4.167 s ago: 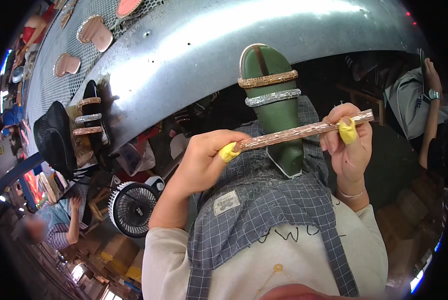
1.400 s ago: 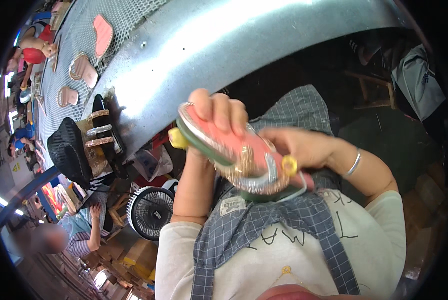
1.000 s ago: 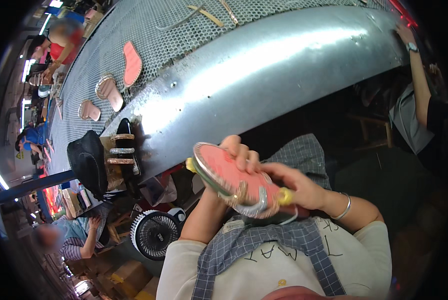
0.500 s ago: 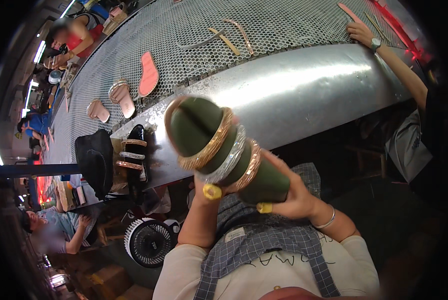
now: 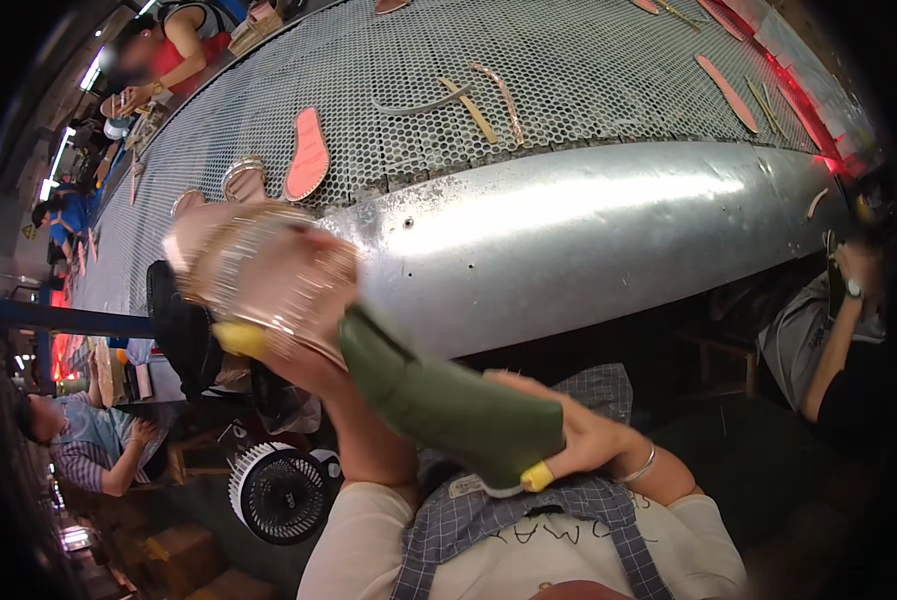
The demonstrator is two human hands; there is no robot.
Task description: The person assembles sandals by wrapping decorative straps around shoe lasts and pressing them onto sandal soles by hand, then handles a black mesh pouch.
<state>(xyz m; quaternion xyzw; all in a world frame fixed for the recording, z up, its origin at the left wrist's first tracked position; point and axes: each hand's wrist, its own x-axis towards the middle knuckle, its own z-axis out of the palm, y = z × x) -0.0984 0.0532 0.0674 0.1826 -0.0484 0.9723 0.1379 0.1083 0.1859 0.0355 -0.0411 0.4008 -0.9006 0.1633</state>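
In my right hand [image 5: 600, 438] is a dark green shoe last [image 5: 458, 405], gripped at its heel end, its toe pointing up and left. A yellow cover sits on a finger of that hand. My left hand [image 5: 303, 362], also with a yellow finger cover, is out to the left and closed on a strappy sandal [image 5: 268, 272]. Motion smears the sandal; its pale pinkish sole and shiny straps show, apart from the last. Behind it, two sandals on the mesh are partly hidden.
Beyond the metal ledge [image 5: 568, 225], a mesh conveyor [image 5: 408, 55] carries a pink sole [image 5: 308, 155] and several loose strips [image 5: 468, 108]. A blue bar [image 5: 63, 318] and black cloth [image 5: 178, 335] stand left. A fan [image 5: 283, 493] is below. Co-workers sit left and right.
The sandal has come off the last and moved left in my left hand. The last has tipped lower in my right hand. At right, a co-worker's hand has left the conveyor.
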